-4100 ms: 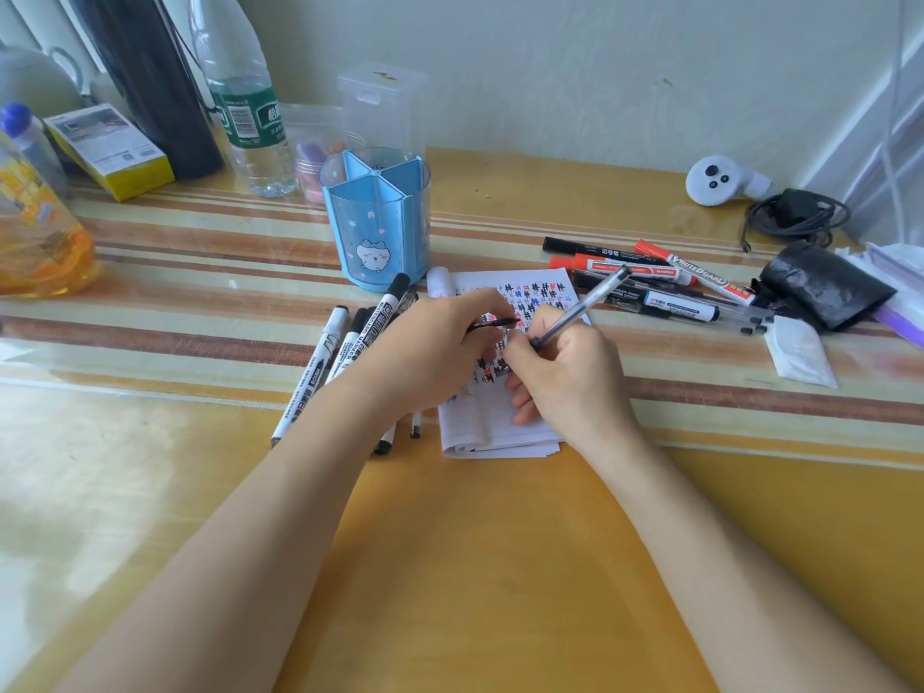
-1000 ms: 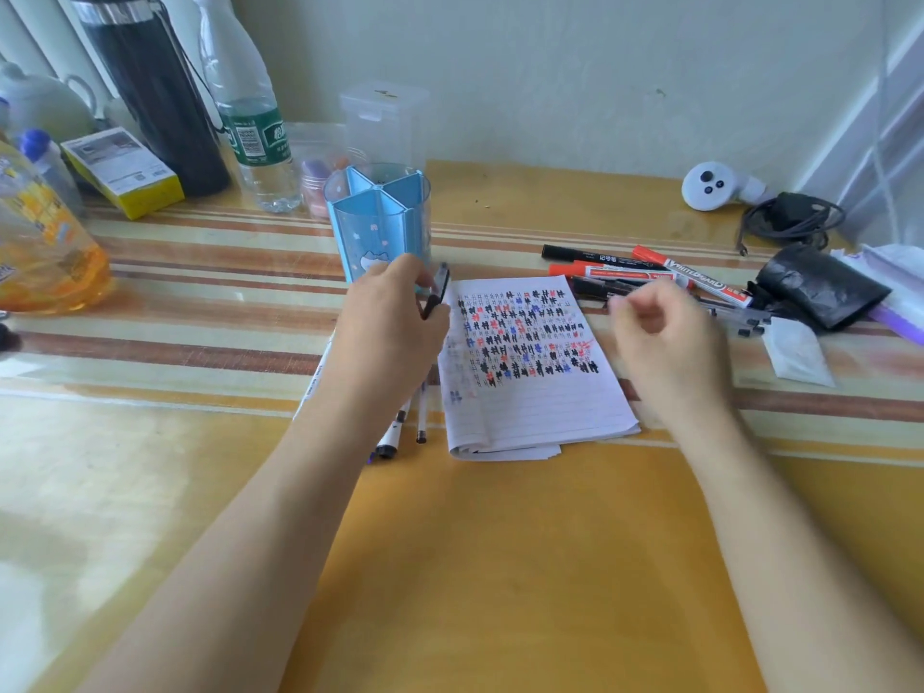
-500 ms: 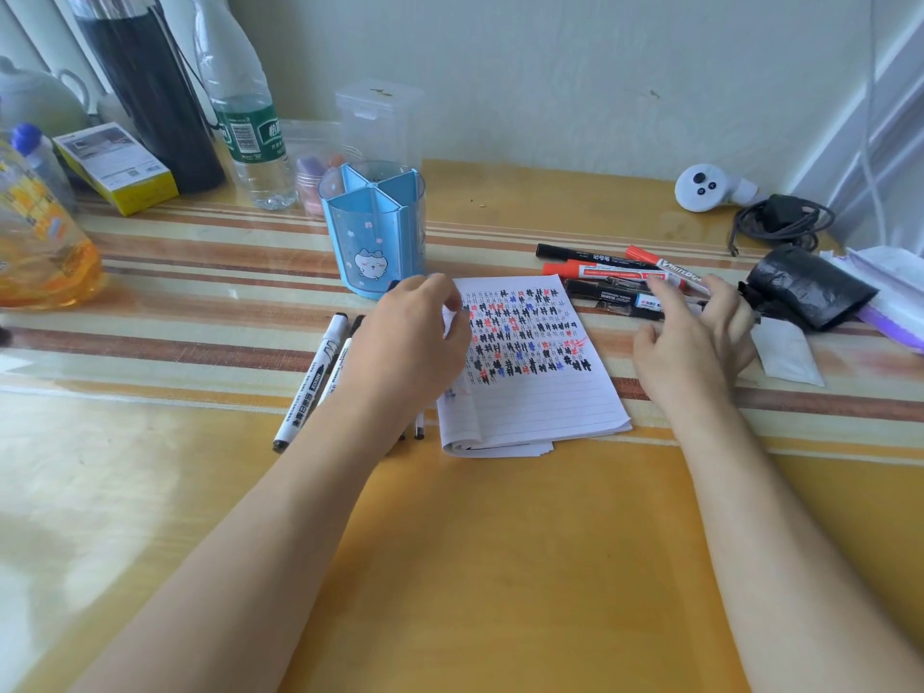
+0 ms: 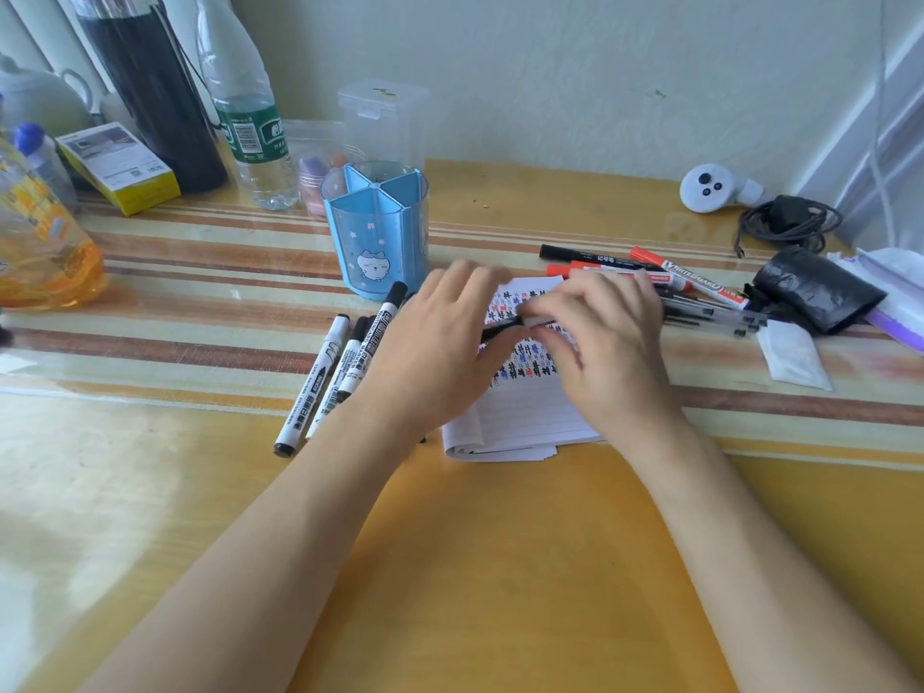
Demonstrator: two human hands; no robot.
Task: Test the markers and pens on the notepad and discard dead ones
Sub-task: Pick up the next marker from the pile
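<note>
Head view: my right hand (image 4: 607,352) pinches a pen (image 4: 520,325) at its pale barrel, directly above the notepad (image 4: 525,417) on the counter. The pen's long axis runs left-right, dark end toward my left hand (image 4: 435,357). My left fingers (image 4: 475,280) are spread and blurred; contact with the dark end cannot be confirmed. Likely step: uncapping. Untested pens (image 4: 700,307) lie beyond my right fingers.

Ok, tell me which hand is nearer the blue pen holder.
Left. The left hand lies just right of the blue pen holder, close to its base; the right hand is farther right, over the notepad.
</note>
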